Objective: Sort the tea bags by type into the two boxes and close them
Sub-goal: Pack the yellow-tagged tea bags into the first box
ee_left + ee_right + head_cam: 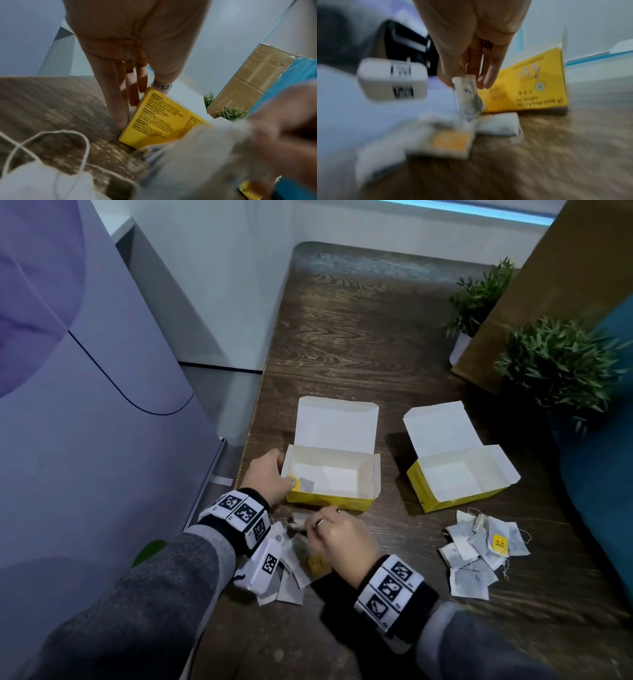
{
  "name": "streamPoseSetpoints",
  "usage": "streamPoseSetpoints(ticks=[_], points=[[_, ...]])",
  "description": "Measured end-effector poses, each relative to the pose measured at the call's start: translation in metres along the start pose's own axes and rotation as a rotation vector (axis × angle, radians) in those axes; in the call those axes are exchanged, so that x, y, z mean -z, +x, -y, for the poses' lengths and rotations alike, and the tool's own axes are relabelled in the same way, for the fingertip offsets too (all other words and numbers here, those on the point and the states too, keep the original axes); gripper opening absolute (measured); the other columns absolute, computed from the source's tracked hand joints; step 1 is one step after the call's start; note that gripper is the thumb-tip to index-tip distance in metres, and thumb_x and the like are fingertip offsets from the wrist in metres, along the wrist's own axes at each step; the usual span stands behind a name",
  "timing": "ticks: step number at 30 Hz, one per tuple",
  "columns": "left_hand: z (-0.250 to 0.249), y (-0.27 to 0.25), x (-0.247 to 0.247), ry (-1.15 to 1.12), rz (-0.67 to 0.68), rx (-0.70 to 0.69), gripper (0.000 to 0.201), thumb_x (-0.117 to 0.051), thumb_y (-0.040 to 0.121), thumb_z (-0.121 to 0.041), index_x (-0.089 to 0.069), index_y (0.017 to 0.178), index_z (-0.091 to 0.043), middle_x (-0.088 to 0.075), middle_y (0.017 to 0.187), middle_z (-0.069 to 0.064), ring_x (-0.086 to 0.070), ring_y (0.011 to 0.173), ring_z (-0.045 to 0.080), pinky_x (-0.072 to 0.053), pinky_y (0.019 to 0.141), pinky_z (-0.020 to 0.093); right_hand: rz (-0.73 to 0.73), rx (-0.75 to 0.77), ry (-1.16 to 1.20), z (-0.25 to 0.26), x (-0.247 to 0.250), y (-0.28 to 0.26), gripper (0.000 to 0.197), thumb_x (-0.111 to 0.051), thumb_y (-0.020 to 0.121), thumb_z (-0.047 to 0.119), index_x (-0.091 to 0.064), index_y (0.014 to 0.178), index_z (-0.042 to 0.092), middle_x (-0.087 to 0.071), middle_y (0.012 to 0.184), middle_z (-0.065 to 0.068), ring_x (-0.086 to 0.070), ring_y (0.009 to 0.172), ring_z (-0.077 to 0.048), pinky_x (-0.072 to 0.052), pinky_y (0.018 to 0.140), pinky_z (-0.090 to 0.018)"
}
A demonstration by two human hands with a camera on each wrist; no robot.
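Two open yellow boxes stand on the wooden table (359, 337), lids up: the left box (332, 477) and the right box (459, 481). My left hand (267, 474) holds the left box's left end, fingers (120, 94) straight down its outside and thumb over the rim. Beside the thumb, a tea bag with a yellow tag (301, 484) lies inside that box (159, 121). My right hand (342, 537) pinches a tea bag (467, 97) just above the near pile of tea bags (291, 563), in front of the left box (530, 88). A second pile (483, 549) lies before the right box, which looks empty.
Two potted plants (479, 296) (561, 364) and a brown cardboard box (534, 289) stand along the table's right side, beside a teal object (603, 474). A pale purple cabinet (85, 405) runs close along the table's left edge.
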State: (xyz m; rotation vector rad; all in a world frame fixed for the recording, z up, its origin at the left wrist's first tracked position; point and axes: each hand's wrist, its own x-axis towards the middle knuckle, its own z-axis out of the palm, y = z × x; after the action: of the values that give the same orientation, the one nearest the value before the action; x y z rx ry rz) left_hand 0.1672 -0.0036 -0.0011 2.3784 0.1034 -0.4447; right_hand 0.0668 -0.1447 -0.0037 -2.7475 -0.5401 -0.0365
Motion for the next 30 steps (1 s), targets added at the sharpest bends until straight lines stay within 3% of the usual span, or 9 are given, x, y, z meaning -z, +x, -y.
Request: streamPoseSetpoints(ticks=[3, 5, 7, 11, 14, 18, 22, 26, 30], points=[[0.001, 0.0, 0.0, -0.007, 0.005, -0.005, 0.027, -0.066, 0.075, -0.008, -0.042, 0.072, -0.02, -0.058, 0.084, 0.003, -0.055, 0.078, 0.021, -0.039, 0.063, 0.027, -0.069, -0.226, 0.308, -0.001, 0.04, 0.009, 0.011, -0.063, 0.08, 0.016, -0.067, 0.07, 0.012, -0.068, 0.069, 0.001, -0.063, 0.061, -0.012, -0.052, 0.059, -0.023], [0.003, 0.0, 0.0, -0.011, 0.009, -0.007, 0.026, -0.066, 0.075, -0.009, -0.042, 0.075, -0.019, -0.059, 0.085, 0.004, -0.056, 0.078, 0.022, -0.04, 0.062, 0.028, -0.127, -0.329, 0.444, -0.007, 0.069, 0.024, 0.013, -0.062, 0.081, 0.015, -0.065, 0.069, 0.011, -0.066, 0.067, 0.003, -0.059, 0.059, -0.007, -0.047, 0.061, -0.015], [0.004, 0.0, 0.0, -0.013, 0.019, -0.01, 0.026, -0.067, 0.075, -0.009, -0.043, 0.083, -0.017, -0.061, 0.088, 0.008, -0.059, 0.079, 0.025, -0.046, 0.065, 0.031, -0.18, -0.401, 0.367, -0.017, 0.083, 0.047, 0.013, -0.06, 0.081, 0.015, -0.063, 0.068, 0.011, -0.064, 0.066, 0.001, -0.056, 0.06, -0.008, -0.045, 0.06, -0.016], [0.003, 0.0, -0.001, -0.02, 0.013, -0.012, 0.028, -0.069, 0.075, -0.01, -0.046, 0.089, -0.016, -0.065, 0.095, 0.011, -0.063, 0.085, 0.029, -0.054, 0.073, 0.037, 0.144, -0.557, 0.155, -0.031, 0.06, 0.089, 0.006, -0.059, 0.081, 0.017, -0.057, 0.076, 0.012, -0.064, 0.08, -0.005, -0.06, 0.075, -0.021, -0.045, 0.063, -0.028], [0.004, -0.001, -0.003, -0.03, 0.007, -0.024, 0.026, -0.068, 0.075, -0.012, -0.047, 0.089, -0.017, -0.066, 0.094, 0.011, -0.06, 0.081, 0.025, -0.049, 0.068, 0.032, 0.313, -0.569, 0.084, -0.028, 0.034, 0.101, 0.013, -0.059, 0.082, 0.014, -0.053, 0.072, 0.01, -0.057, 0.071, -0.005, -0.062, 0.075, -0.024, -0.045, 0.061, -0.029], [0.009, -0.003, -0.006, -0.062, -0.005, -0.037, 0.02, -0.061, 0.079, -0.017, -0.051, 0.097, -0.016, -0.067, 0.094, 0.01, -0.063, 0.082, 0.028, -0.052, 0.072, 0.036, 0.339, -0.574, 0.19, -0.026, 0.019, 0.104, 0.036, -0.064, 0.079, 0.013, -0.041, 0.051, 0.015, -0.043, 0.053, 0.0, -0.045, 0.052, -0.014, -0.035, 0.047, -0.021], [0.009, -0.005, -0.007, -0.101, 0.005, -0.012, 0.016, -0.052, 0.086, -0.03, -0.048, 0.099, -0.021, -0.065, 0.092, 0.011, -0.065, 0.078, 0.031, -0.057, 0.072, 0.044, 0.322, -0.632, 0.32, -0.029, 0.016, 0.1, 0.032, -0.061, 0.084, 0.019, -0.051, 0.054, 0.014, -0.053, 0.054, 0.0, -0.054, 0.056, -0.015, -0.047, 0.058, -0.024], [0.006, -0.007, -0.005, -0.098, 0.05, 0.018, 0.04, -0.058, 0.079, -0.038, -0.045, 0.114, -0.024, -0.064, 0.099, 0.006, -0.063, 0.086, 0.03, -0.055, 0.078, 0.044, 0.306, -0.684, 0.54, -0.033, 0.014, 0.097, 0.033, -0.054, 0.087, 0.017, -0.05, 0.054, 0.015, -0.064, 0.069, -0.011, -0.066, 0.07, -0.03, -0.054, 0.07, -0.038], [0.0, -0.004, -0.002, 0.001, 0.135, -0.081, 0.076, -0.07, 0.063, -0.033, -0.029, 0.126, -0.042, -0.057, 0.109, 0.006, -0.055, 0.103, 0.028, -0.048, 0.089, 0.043, 0.338, -0.74, 0.698, -0.038, 0.013, 0.095, 0.025, -0.043, 0.095, 0.02, -0.049, 0.071, 0.019, -0.062, 0.073, -0.005, -0.064, 0.065, -0.024, -0.047, 0.053, -0.028]])
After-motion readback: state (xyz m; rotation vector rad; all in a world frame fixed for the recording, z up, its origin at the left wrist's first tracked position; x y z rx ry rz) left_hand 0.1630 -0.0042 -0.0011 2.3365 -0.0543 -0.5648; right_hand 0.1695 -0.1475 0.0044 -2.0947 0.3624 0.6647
